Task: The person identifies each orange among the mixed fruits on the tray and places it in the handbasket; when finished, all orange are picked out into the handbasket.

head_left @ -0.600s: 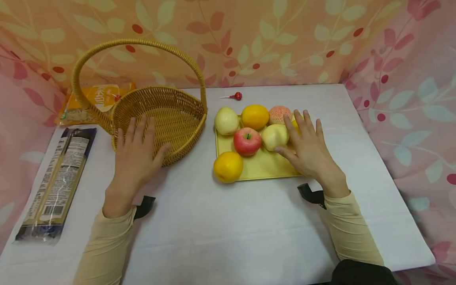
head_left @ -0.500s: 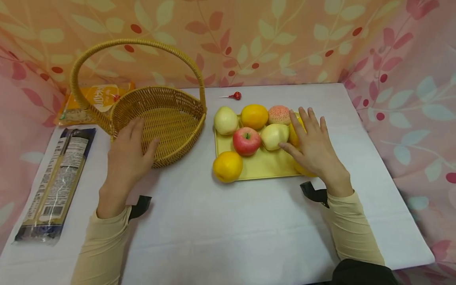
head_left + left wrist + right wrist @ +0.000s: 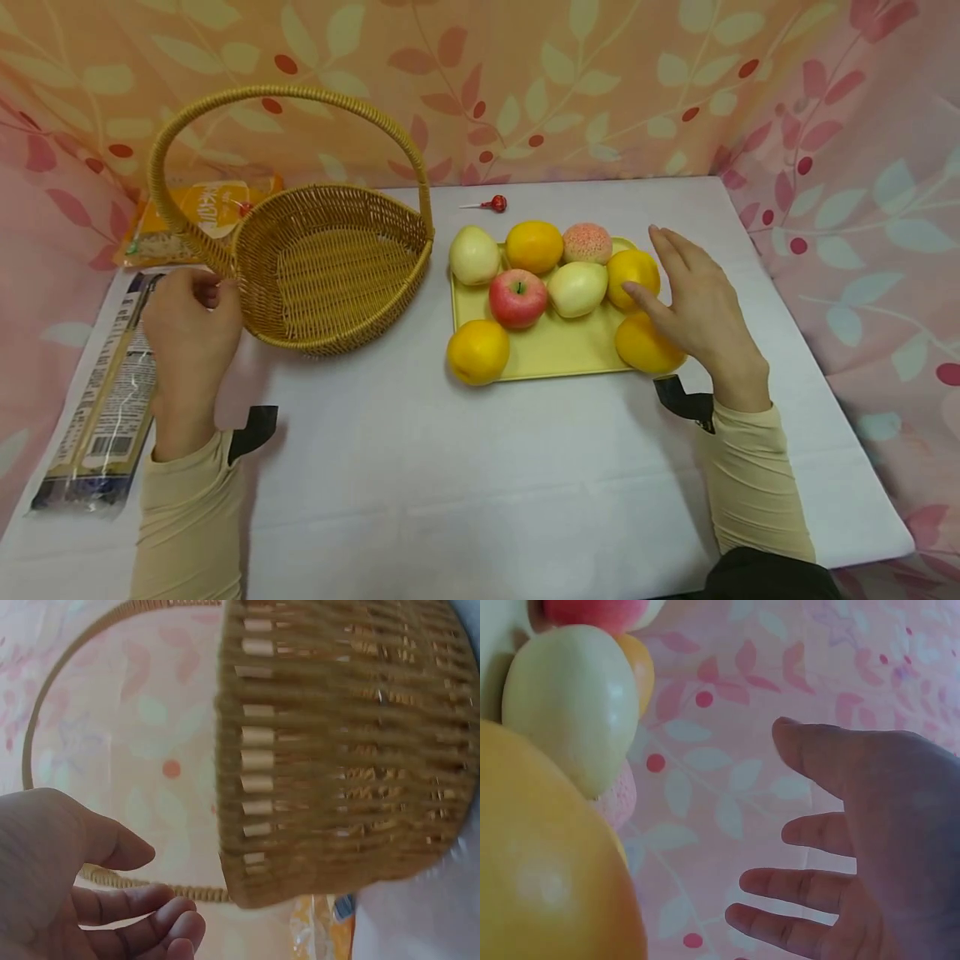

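My left hand (image 3: 191, 337) is beside the left edge of the wicker basket (image 3: 337, 275), its fingers bent. In the left wrist view, a gap shows between the thumb and fingers of that hand (image 3: 90, 877), with the basket handle (image 3: 202, 892) behind them. My right hand (image 3: 705, 321) hovers, fingers extended, over the right side of the yellow tray (image 3: 566, 358), near two orange fruits (image 3: 633, 279). Nothing is in the right hand (image 3: 877, 832) in the right wrist view. A red apple (image 3: 517, 298), a pale fruit (image 3: 578, 289) and others lie on the tray.
A long printed packet (image 3: 112, 400) lies at the left, partly under my left hand in the head view. An orange bag (image 3: 213, 208) sits behind the basket. A red lollipop (image 3: 495, 203) lies behind the tray.
My left hand has moved left from over the basket to its left side, and its fingers have bent. My right hand has shifted right, uncovering the orange fruits at the tray's right edge.
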A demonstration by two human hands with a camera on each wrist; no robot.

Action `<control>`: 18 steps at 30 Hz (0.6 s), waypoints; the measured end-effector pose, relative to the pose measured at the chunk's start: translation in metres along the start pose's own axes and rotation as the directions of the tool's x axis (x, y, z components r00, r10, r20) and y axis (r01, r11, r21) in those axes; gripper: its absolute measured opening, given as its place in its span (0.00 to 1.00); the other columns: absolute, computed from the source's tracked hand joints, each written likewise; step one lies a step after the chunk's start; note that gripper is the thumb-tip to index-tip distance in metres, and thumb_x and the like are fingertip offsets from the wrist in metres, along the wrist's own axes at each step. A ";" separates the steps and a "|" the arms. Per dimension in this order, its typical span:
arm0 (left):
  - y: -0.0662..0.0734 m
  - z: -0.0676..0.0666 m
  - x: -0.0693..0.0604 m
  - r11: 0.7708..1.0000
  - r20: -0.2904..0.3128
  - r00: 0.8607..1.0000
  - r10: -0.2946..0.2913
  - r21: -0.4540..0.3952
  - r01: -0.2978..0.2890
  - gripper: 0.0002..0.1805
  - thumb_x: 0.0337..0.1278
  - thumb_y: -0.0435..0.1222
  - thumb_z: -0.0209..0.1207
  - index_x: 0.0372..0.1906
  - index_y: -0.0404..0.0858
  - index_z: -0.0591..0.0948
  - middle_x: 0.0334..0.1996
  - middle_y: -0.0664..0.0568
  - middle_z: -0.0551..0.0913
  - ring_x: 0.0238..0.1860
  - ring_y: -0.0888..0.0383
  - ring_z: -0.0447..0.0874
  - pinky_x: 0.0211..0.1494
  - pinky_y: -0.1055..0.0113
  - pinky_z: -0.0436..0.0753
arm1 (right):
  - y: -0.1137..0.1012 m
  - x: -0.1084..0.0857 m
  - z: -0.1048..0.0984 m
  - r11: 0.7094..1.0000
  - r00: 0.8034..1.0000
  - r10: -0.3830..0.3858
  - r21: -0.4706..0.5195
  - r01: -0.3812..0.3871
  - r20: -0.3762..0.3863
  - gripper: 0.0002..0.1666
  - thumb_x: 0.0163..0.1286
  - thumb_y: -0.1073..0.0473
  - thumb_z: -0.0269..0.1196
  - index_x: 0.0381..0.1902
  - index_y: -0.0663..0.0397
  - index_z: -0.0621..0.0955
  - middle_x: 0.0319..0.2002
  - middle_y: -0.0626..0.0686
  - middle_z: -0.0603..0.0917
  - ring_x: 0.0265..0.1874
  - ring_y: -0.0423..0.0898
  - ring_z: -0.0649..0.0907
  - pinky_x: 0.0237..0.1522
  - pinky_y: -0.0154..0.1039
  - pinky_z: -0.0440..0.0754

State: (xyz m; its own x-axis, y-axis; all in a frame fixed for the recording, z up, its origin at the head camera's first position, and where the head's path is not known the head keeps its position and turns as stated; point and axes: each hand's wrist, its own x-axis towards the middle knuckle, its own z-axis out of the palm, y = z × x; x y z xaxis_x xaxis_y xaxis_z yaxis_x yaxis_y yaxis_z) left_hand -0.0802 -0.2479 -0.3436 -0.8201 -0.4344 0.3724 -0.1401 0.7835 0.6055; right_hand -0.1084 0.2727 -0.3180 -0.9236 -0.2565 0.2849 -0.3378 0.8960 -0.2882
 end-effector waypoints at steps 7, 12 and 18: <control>-0.012 -0.002 0.005 0.989 0.050 0.991 -0.122 0.085 0.118 0.21 0.62 0.42 0.49 0.42 0.27 0.80 0.34 0.36 0.79 0.33 0.47 0.71 0.32 0.67 0.62 | 0.012 -0.003 -0.012 0.991 0.990 0.133 0.018 -0.133 0.042 0.43 0.68 0.46 0.61 0.76 0.50 0.59 0.70 0.65 0.67 0.68 0.67 0.67 0.63 0.69 0.64; -0.017 -0.004 0.007 0.983 0.116 0.980 -0.164 0.103 0.152 0.23 0.63 0.45 0.48 0.43 0.26 0.79 0.33 0.34 0.79 0.34 0.44 0.72 0.31 0.63 0.63 | 0.019 -0.005 -0.016 0.987 0.989 0.151 0.046 -0.151 0.002 0.42 0.68 0.47 0.61 0.75 0.50 0.61 0.68 0.67 0.68 0.66 0.67 0.68 0.63 0.68 0.65; -0.022 -0.003 0.009 0.975 0.221 0.955 -0.197 0.147 0.167 0.25 0.64 0.47 0.47 0.45 0.27 0.78 0.33 0.35 0.78 0.31 0.46 0.71 0.23 0.65 0.65 | 0.019 -0.004 -0.016 0.987 0.987 0.158 0.038 -0.159 0.021 0.42 0.68 0.47 0.61 0.75 0.50 0.61 0.68 0.66 0.68 0.65 0.67 0.69 0.62 0.68 0.66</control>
State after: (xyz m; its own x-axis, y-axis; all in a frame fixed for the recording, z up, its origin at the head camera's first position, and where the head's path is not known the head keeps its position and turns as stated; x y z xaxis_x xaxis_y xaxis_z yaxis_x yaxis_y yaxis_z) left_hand -0.0825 -0.2701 -0.3516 -0.8784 -0.4711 0.0805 -0.3553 0.7564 0.5493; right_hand -0.1088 0.2965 -0.3104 -0.9690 -0.1191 0.2164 -0.1934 0.9109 -0.3646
